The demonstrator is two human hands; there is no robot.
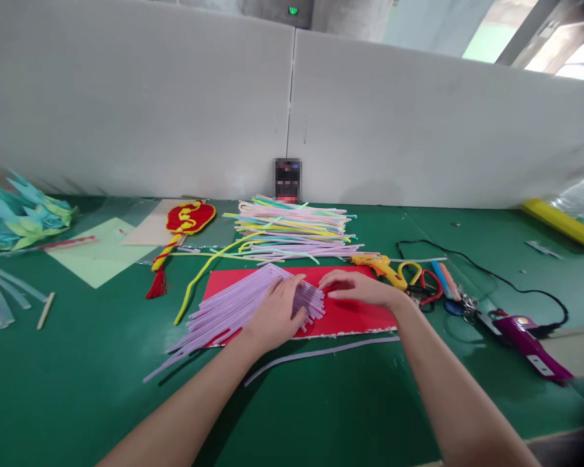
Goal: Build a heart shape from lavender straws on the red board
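Observation:
A fan of lilac pipe cleaners (pixel 228 305) lies across a red sheet (pixel 360 314) on the green table. My left hand (pixel 277 314) rests flat on the right end of the fan, fingers spread and open. My right hand (pixel 357 287) lies flat on the red sheet just right of the fan's tips, fingers stretched out, holding nothing. One loose lilac pipe cleaner (pixel 321 353) lies in front of the sheet.
A pile of mixed pastel pipe cleaners (pixel 292 230) sits behind the sheet. To the right lie a yellow glue gun (pixel 379 266), scissors (pixel 421 279), keys and a purple glue gun (pixel 530 340) with a black cord. At left are a red-and-yellow tasselled ornament (pixel 182 227), paper sheets and teal paper shapes (pixel 19 217).

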